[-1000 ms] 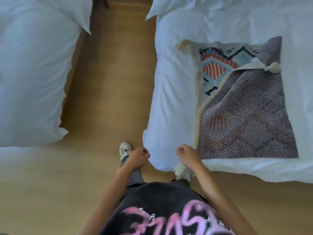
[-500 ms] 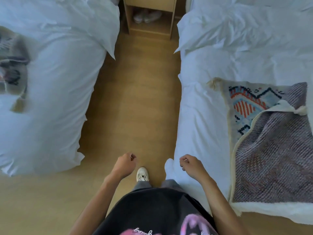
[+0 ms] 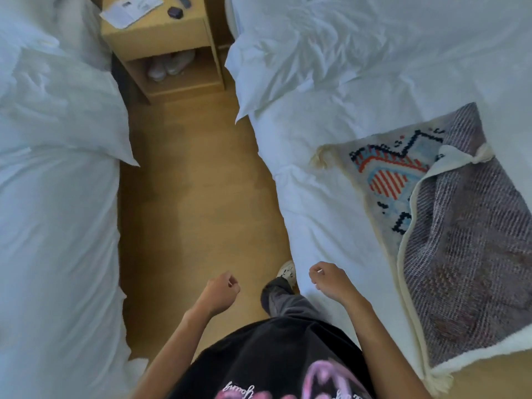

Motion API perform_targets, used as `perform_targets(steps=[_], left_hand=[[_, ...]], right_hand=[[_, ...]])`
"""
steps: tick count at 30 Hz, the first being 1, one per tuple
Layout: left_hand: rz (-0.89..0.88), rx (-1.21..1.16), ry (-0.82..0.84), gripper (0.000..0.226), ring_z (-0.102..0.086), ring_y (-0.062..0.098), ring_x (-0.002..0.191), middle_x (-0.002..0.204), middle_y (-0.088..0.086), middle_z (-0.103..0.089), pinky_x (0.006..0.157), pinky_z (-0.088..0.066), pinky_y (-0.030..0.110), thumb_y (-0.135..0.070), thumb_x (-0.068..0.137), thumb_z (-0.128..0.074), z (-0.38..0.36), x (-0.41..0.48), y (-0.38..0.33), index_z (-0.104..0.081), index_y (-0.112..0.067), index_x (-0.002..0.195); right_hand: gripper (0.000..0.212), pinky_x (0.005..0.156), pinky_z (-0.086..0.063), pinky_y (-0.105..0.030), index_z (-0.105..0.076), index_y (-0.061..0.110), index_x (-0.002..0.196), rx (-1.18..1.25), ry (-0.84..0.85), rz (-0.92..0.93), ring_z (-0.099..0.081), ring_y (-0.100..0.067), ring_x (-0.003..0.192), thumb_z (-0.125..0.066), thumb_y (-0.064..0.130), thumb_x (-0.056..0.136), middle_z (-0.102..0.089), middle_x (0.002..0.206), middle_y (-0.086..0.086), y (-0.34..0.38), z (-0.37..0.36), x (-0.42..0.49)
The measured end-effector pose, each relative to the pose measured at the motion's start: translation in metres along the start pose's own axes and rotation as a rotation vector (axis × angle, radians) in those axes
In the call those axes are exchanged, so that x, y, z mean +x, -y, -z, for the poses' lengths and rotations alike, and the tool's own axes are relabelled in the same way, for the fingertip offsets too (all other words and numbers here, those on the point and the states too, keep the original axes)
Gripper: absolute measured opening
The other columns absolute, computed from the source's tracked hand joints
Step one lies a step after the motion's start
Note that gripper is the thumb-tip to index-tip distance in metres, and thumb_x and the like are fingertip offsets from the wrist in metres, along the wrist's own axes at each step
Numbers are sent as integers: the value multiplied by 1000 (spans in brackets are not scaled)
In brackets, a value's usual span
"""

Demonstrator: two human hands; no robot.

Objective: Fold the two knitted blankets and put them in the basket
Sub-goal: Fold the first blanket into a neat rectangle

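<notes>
A strip of wooden floor [image 3: 195, 197] runs between two white-sheeted beds, open from the person's feet to the nightstand [image 3: 161, 38] that closes its far end. The left bed [image 3: 57, 197] bulges over one edge of the strip. The right bed [image 3: 316, 110] bounds the other, with a pointed corner of bedding jutting over the floor just short of the nightstand. One knitted blanket [image 3: 460, 240] lies flat on the right bed, set in from the aisle-side edge, and its near corner reaches the foot of the mattress, where a cream tassel [image 3: 440, 381] hangs over. The blanket is folded partly over itself: the greyish reverse covers most of it, leaving a wedge of blue, red and black pattern showing toward the aisle, all bordered in cream. The person stands in the aisle by the right bed's near corner, a white shoe [image 3: 288, 272] and grey trouser leg [image 3: 285, 300] forward, just beside the mattress. Both bare forearms reach out in front of a black printed shirt [image 3: 273, 355]. The left hand [image 3: 218, 292] hangs over bare floor, and the right hand [image 3: 331, 283] over the bed's edge, well apart from the blanket. The fingers of each curl loosely inward and hold nothing. A sheet of paper [image 3: 131, 8] and a small dark object [image 3: 175, 12] lie on the nightstand's top, and pale shoes [image 3: 169, 66] sit in its open shelf.
</notes>
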State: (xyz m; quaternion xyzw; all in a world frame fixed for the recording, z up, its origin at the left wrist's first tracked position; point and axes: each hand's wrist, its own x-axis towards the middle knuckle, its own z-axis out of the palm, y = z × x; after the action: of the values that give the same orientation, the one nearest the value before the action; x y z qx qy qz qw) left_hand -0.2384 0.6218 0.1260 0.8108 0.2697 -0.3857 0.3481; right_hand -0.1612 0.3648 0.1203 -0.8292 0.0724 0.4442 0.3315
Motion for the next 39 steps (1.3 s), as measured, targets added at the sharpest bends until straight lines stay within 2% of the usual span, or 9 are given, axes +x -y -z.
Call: perform_targets(steps=[4,8,13,18,23,26,32,36,39], left_hand=[[-36,77,9,18,-60,22,92,100,6,-63,80,-49,34,-22,95,-44,43,42,-71,-56,-12,103],[-117,134,-13,17,-62,22,88,95,6,-64,72,-47,31,-21,93,-46,66,74,-142,-58,-12,102],[-211,354,108,17,-57,21,84,93,8,-64,72,-43,31,-19,92,-46,78,114,-219,-58,-10,99],[-333,568,228,14,-49,16,68,78,7,-56,56,-35,24,-15,92,-45,82,164,-292,-50,-9,80],[-378,759,328,18,-60,28,96,101,12,-64,82,-46,33,-22,92,-49,86,228,-365,-59,-10,99],[-416,848,418,20,-62,32,94,103,13,-64,80,-50,39,-20,92,-46,90,264,-407,-57,-6,99],[-605,1119,473,14,-52,21,74,94,10,-57,65,-42,33,-17,93,-39,73,320,-465,-50,-9,90],[-758,1301,421,30,-44,30,110,120,12,-41,79,-41,35,-11,88,-45,48,351,-472,-47,-7,118],[-930,1504,301,46,-40,30,111,124,13,-37,85,-43,39,-8,81,-49,29,371,-466,-38,-9,126]], right_hand=[[18,74,-41,-27,-56,20,92,129,-104,-24,-60,-23,99,-39,24,92,-62,105,-1,25,54,29],[19,70,-43,-29,-56,18,95,232,-195,-57,-61,-22,92,-38,26,95,-62,105,-3,30,97,45],[19,72,-44,-30,-57,18,105,381,-263,-148,-61,-21,93,-44,29,96,-61,106,-4,15,128,58],[16,71,-43,-29,-58,17,102,544,-359,-291,-60,-21,91,-46,26,95,-62,104,-4,4,139,72],[15,71,-44,-30,-57,16,101,728,-461,-449,-60,-22,90,-46,23,95,-61,103,-6,15,145,95],[17,71,-42,-29,-57,15,104,794,-486,-521,-59,-21,89,-45,23,96,-62,106,-7,33,148,112],[25,77,-46,-29,-55,12,117,788,-556,-603,-56,-19,92,-43,20,97,-62,113,-7,53,163,153],[31,87,-44,-32,-50,11,125,645,-594,-612,-53,-23,109,-43,16,96,-55,123,-8,50,172,190],[39,88,-43,-33,-44,13,133,375,-611,-585,-47,-26,116,-44,15,94,-49,129,-10,40,176,223]])
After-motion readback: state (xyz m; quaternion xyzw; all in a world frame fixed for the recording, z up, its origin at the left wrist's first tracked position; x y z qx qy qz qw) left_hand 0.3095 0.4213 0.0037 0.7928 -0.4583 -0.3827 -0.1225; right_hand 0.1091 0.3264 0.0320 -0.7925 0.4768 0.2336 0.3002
